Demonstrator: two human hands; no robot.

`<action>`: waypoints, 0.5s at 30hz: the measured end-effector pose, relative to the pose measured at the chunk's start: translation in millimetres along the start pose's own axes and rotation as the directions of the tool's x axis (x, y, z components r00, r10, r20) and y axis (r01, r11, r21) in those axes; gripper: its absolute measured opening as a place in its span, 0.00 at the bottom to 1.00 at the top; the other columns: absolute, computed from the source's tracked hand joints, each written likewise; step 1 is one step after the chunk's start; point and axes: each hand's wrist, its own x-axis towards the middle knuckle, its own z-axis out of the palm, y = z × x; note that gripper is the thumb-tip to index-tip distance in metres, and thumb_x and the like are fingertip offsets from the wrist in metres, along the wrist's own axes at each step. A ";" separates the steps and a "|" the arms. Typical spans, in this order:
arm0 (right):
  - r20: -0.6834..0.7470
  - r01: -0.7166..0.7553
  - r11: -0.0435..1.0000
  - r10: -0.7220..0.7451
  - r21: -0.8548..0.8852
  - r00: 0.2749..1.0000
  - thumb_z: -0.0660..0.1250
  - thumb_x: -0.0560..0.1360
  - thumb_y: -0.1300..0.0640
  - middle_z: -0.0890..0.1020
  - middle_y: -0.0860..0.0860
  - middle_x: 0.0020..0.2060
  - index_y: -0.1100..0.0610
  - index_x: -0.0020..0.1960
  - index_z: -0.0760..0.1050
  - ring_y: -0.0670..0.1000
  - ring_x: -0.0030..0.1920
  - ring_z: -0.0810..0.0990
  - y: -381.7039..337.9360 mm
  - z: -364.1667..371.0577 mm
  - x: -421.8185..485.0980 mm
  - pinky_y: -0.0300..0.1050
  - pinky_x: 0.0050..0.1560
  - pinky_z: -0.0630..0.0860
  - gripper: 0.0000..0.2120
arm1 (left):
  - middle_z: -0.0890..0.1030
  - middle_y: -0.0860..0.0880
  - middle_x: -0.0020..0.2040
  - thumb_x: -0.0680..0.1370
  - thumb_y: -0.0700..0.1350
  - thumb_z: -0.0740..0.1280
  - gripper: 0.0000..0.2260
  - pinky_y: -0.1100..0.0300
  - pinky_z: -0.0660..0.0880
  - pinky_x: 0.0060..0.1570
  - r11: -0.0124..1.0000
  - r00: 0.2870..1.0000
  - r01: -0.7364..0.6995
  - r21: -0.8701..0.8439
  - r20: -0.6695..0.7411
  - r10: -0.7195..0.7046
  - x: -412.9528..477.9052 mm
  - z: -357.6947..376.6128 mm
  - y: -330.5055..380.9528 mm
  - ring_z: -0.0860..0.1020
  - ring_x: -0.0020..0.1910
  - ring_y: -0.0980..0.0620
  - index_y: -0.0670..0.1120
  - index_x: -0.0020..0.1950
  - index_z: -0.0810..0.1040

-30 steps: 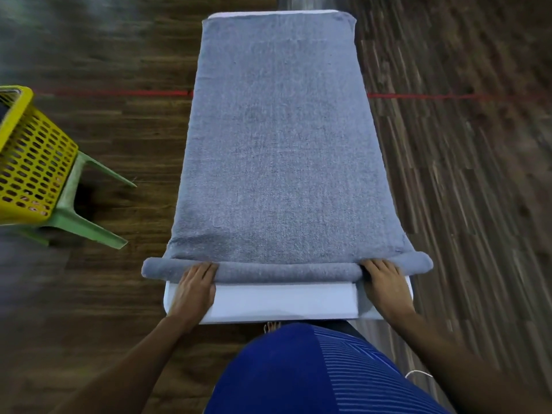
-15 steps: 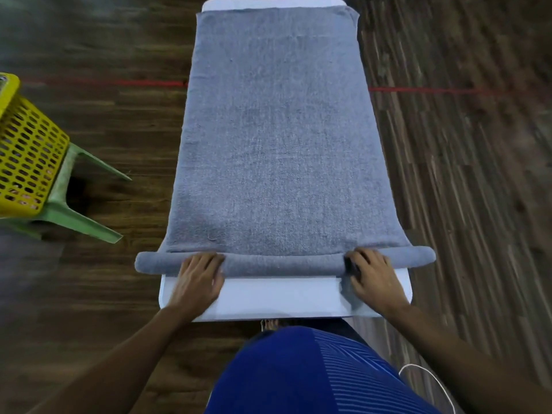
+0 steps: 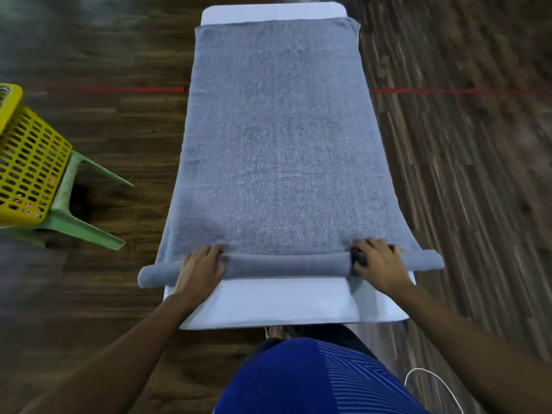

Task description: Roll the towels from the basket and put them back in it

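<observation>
Grey towel (image 3: 274, 144) flat on white table (image 3: 268, 300), near edge rolled; left hand (image 3: 199, 271), right hand (image 3: 378, 265) curled over roll.

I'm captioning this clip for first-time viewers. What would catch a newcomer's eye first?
A big grey towel lies along the white table, its near end rolled into a thin tube. The left hand and right hand curl over that roll, one towards each end. At far left, a yellow basket sits on a green stool.
</observation>
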 end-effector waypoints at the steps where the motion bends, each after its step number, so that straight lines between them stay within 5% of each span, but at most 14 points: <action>1: -0.105 0.017 1.000 -0.017 -0.002 0.994 0.71 0.71 0.58 0.78 0.52 0.50 0.53 0.53 0.77 0.58 0.51 0.75 0.4 2.7 -1.4 0.53 0.50 0.65 0.12 | 0.78 0.43 0.50 0.77 0.43 0.66 0.07 0.45 0.72 0.52 0.999 0.996 -0.008 0.044 -0.084 0.011 0.3 3.0 -1.3 0.76 0.49 0.42 0.44 0.53 0.77; 3: -0.232 0.096 0.995 -0.089 0.019 0.969 0.72 0.68 0.63 0.79 0.54 0.46 0.56 0.50 0.78 0.59 0.46 0.76 -1.5 9.9 -7.5 0.54 0.46 0.70 0.12 | 0.77 0.43 0.51 0.79 0.47 0.61 0.10 0.46 0.71 0.50 0.994 0.979 -0.070 0.080 -0.186 0.084 -4.4 4.9 2.7 0.75 0.48 0.42 0.43 0.53 0.77; 5: -0.208 0.163 0.986 -0.155 0.021 0.966 0.65 0.69 0.59 0.81 0.54 0.50 0.57 0.55 0.78 0.59 0.49 0.79 -5.8 17.6 -18.1 0.55 0.50 0.74 0.15 | 0.79 0.43 0.53 0.79 0.50 0.58 0.15 0.46 0.74 0.52 0.980 0.972 -0.171 0.105 -0.141 0.185 -18.0 12.0 4.7 0.77 0.51 0.43 0.42 0.57 0.77; 9: -0.077 0.127 0.992 -0.126 0.016 0.989 0.59 0.72 0.53 0.80 0.53 0.58 0.55 0.63 0.75 0.57 0.58 0.78 -9.9 28.0 -29.3 0.55 0.62 0.71 0.20 | 0.79 0.41 0.61 0.71 0.43 0.74 0.25 0.43 0.73 0.60 0.979 0.987 -0.161 0.122 0.003 0.162 -29.4 19.3 0.6 0.77 0.59 0.40 0.41 0.66 0.74; 11: -0.072 0.097 0.994 -0.094 0.042 0.993 0.56 0.72 0.51 0.82 0.52 0.53 0.54 0.60 0.77 0.56 0.54 0.80 -12.7 20.6 -24.2 0.54 0.58 0.72 0.20 | 0.81 0.41 0.55 0.70 0.37 0.73 0.19 0.44 0.76 0.56 0.988 0.990 -0.127 0.090 -0.053 0.132 -24.7 15.9 4.1 0.80 0.53 0.41 0.40 0.61 0.78; 15: 0.148 0.018 0.997 -0.028 0.070 0.989 0.63 0.74 0.52 0.82 0.52 0.56 0.51 0.62 0.76 0.56 0.58 0.78 -13.7 -2.8 -9.5 0.52 0.60 0.69 0.17 | 0.82 0.45 0.46 0.75 0.43 0.63 0.08 0.50 0.76 0.51 0.993 0.994 -0.112 0.025 0.023 0.111 -11.4 2.7 12.3 0.79 0.45 0.46 0.44 0.50 0.80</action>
